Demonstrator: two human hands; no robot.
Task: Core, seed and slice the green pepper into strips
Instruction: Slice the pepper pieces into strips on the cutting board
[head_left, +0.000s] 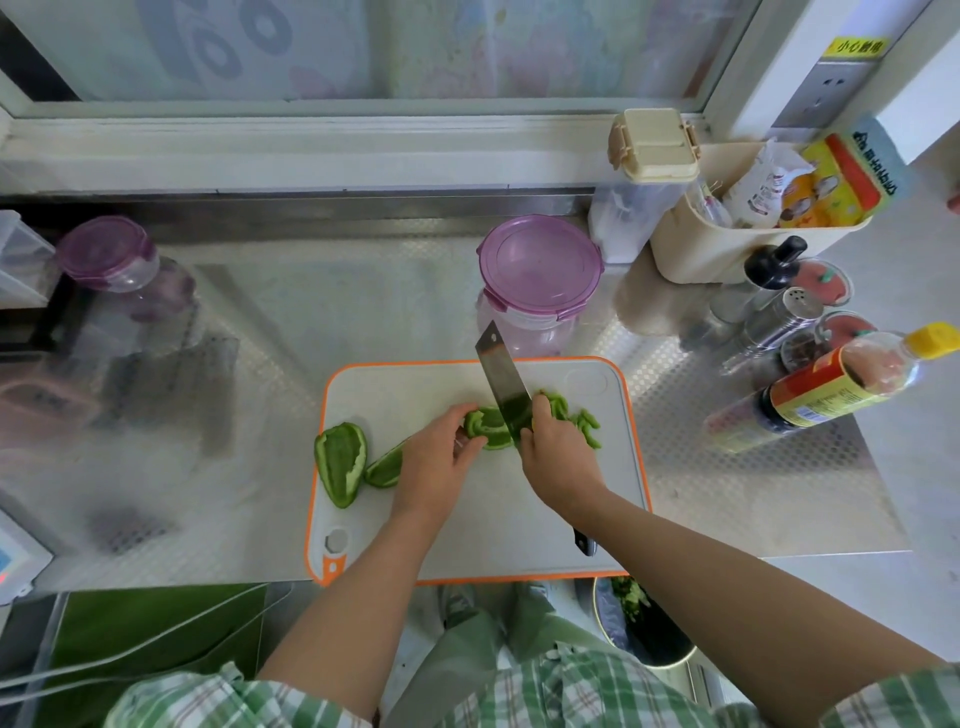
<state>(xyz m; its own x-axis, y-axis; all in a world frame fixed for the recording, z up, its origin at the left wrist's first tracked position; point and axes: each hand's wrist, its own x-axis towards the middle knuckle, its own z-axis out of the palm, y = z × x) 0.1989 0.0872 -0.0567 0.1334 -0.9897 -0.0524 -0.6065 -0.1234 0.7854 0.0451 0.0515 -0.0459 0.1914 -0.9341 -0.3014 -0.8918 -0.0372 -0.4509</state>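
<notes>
A white cutting board with an orange rim (631, 410) lies on the steel counter. On its middle my left hand (436, 457) holds down a green pepper piece (485, 426) with curled fingers. My right hand (556, 452) grips the handle of a cleaver (501, 379), whose blade stands on the right edge of that piece. Cut green strips (582, 421) lie just right of the blade. Two larger pepper pieces rest at the board's left: a hollow half (340, 462) and a wedge (384, 467).
A clear jar with a purple lid (540, 270) stands just behind the board; another purple-lidded jar (109, 260) is far left. Bottles and shakers (810, 374) and a cream bin (727, 244) crowd the right. A waste bin (644, 623) sits below the counter edge.
</notes>
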